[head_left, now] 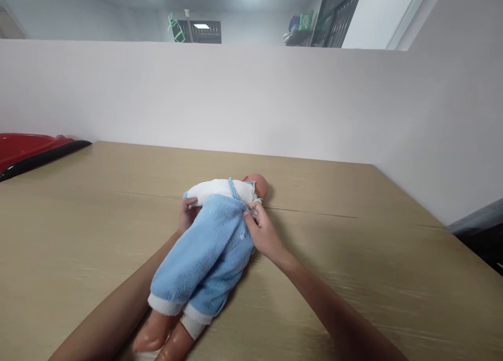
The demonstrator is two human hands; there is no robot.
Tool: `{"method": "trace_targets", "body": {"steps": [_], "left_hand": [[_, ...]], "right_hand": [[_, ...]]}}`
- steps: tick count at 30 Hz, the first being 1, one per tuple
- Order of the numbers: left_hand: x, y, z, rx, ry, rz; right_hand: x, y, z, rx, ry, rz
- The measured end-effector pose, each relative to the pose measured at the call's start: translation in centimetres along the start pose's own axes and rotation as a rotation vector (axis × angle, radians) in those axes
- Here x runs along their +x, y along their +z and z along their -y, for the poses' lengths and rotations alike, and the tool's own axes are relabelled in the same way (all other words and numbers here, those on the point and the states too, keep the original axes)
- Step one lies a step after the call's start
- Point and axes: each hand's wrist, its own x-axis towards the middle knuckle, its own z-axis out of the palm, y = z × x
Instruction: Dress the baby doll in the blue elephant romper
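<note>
A baby doll point(159, 330) lies on the table with its feet towards me and its bald head at the far end. It wears fleecy light blue overalls point(196, 245) with white cuffs over a white top point(210, 189). A thin blue strap point(234, 189) crosses the top near the shoulder. My right hand point(262, 232) pinches the upper edge of the overalls, on the doll's right-hand side as I see it. On the other side, my left hand point(187, 214) grips the doll near its white sleeve, its fingers partly hidden behind the body. The doll's face is out of sight.
The wooden table point(334, 277) has a long seam running across it. A white wall point(236, 99) rises behind it, with a window above. At the far left stands a red object with a black edge point(35, 151). Something dark point(483, 235) is beside the table's right edge.
</note>
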Motion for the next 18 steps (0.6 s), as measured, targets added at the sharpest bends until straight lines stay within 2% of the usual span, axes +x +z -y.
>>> {"method": "trace_targets", "body": {"steps": [3,8,13,15,18], "left_hand": [[0.0,0.2,-0.1,-0.122,-0.116,-0.066],[-0.5,1.2,-0.3,-0.322,-0.198,-0.138],[-0.9,2.5,-0.3,-0.418,-0.162,-0.152],[-0.9,2.6,-0.3,-0.412,-0.154,-0.148],[-0.8,2.4,-0.2,-0.404,-0.159,-0.133]], "right_hand": [[0.1,-0.5,0.6,-0.035,0.016,0.066],[-0.8,-1.0,1.0,-0.408,-0.292,-0.184],[-0.8,-1.3,-0.1,-0.482,-0.448,-0.332],[-0.6,-1.6,-0.3,-0.456,-0.428,-0.31],[0.0,-2.2,-0.6,-0.378,-0.28,-0.195]]}}
